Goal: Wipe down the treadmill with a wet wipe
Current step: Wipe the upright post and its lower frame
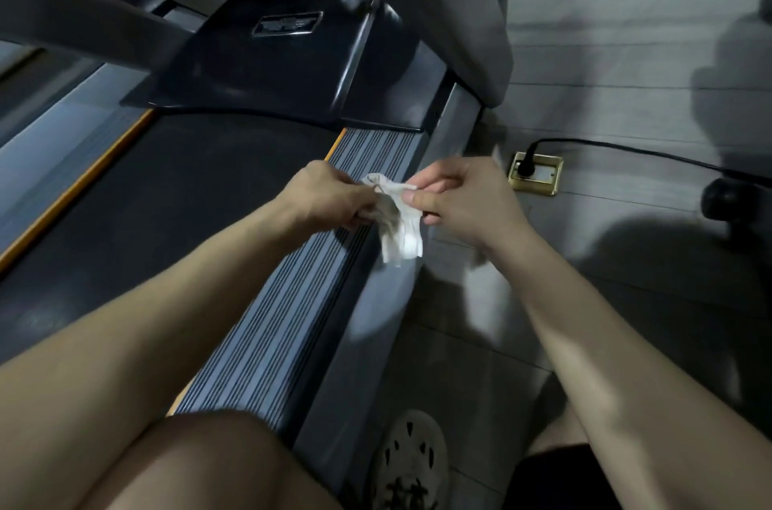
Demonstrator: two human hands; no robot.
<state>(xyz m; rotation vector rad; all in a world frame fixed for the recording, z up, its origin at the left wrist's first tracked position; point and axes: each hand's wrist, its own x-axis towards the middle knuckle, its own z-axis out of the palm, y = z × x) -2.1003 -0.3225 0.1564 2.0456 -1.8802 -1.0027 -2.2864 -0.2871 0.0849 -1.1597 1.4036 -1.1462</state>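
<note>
The left hand [330, 196] and the right hand [463, 196] each pinched the white wipe [397, 225] between curled fingers and thumb, holding it crumpled between them with its lower end hanging free. The wipe hung above the ribbed rail [292, 321] on the right side of the treadmill [271, 62], beside the dark belt [167, 196]. On the floor [626, 91] near the right hand, a cable [626, 150] was plugged into a brass socket [539, 175]. A shoe [411, 463] stood by the rail.
</note>
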